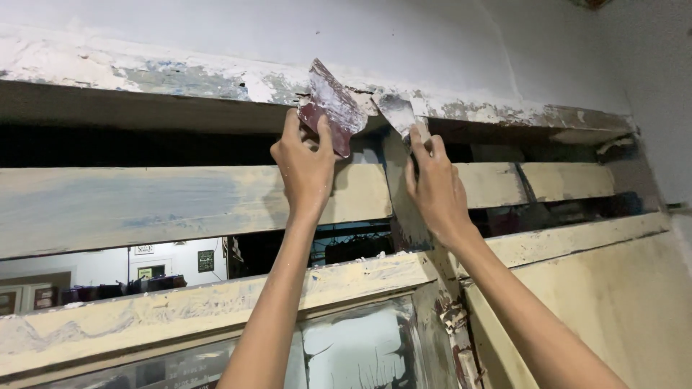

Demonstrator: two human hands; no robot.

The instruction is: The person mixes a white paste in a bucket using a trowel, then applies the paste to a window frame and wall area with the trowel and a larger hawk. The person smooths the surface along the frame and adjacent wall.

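Observation:
Both arms reach up to the top of a worn wooden frame (180, 205). My left hand (308, 166) grips a dark red flat plate (330, 108) smeared with white putty, held tilted against the frame's upper edge. Just to its right, my right hand (432, 184) holds a putty knife (400, 115) whose pale, putty-coated blade points up at the peeling strip (216, 79) under the white wall. The two tools sit close together, almost touching.
Horizontal cream slats (562, 180) with dark gaps span the frame. A vertical post (447, 317) with flaking paint runs down the middle. Smeared glass (353, 346) fills the lower panel. Through the left gap I see a lit room (108, 277) with framed pictures.

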